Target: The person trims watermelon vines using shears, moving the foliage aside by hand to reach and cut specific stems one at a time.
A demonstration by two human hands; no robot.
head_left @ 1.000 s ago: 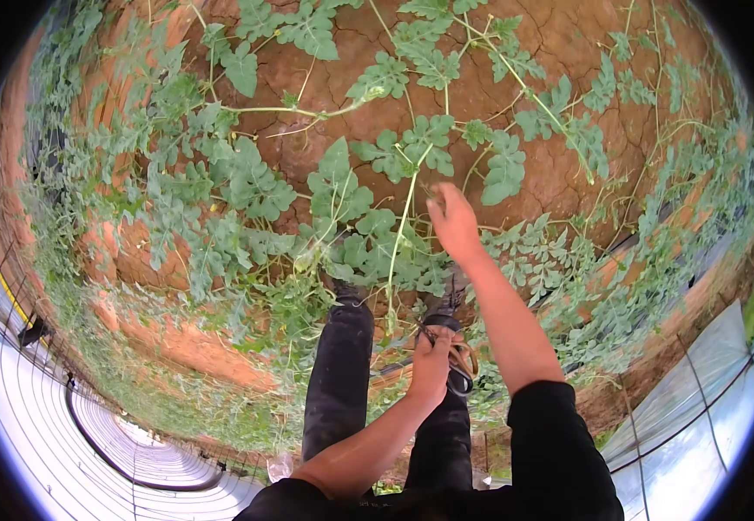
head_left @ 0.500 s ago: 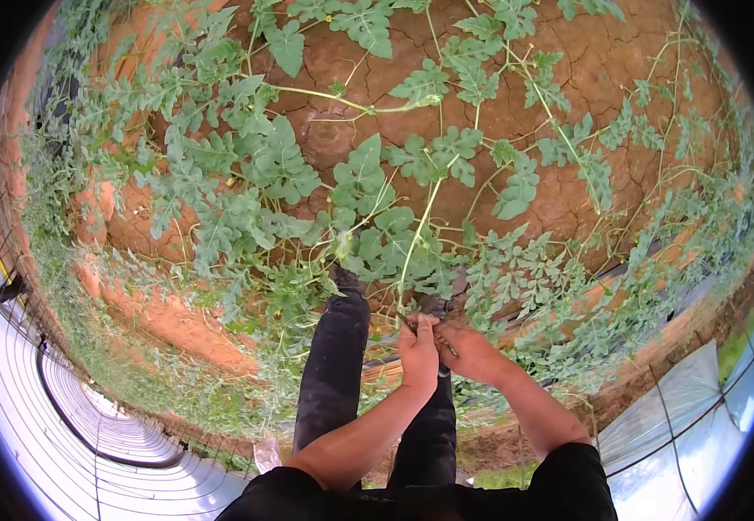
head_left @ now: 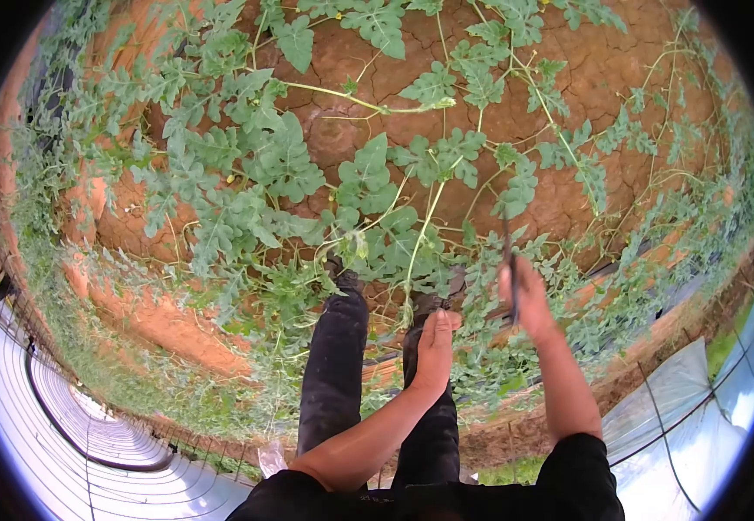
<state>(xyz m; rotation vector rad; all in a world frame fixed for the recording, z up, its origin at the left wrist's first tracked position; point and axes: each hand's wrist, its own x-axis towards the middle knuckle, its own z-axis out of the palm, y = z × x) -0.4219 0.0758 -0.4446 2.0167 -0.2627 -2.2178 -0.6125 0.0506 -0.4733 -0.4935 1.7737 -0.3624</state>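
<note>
My right hand [head_left: 526, 300] is closed around slim dark scissors [head_left: 513, 282], blurred by motion, their long tip pointing away from me over the leaves. My left hand [head_left: 434, 347] is in front of my right shin, its fingers stretched out and partly hidden behind the thumb side. No held thing shows in it. Just left of it, the lower end of a pale watermelon vine [head_left: 426, 230] hangs down among the leaves. Another vine with a curled fuzzy tip [head_left: 358, 243] lies near my left foot.
Watermelon plants [head_left: 281, 161] with lobed leaves spread over cracked brown soil [head_left: 333, 74]. My dark trouser legs [head_left: 333, 365] stand among them. Plastic greenhouse sheeting [head_left: 663, 408] on thin ribs curves along both lower sides.
My hands were together at the vine's lower end. Now they are apart: the right has swung right and forward with the scissors, while the left stays near the vine end.
</note>
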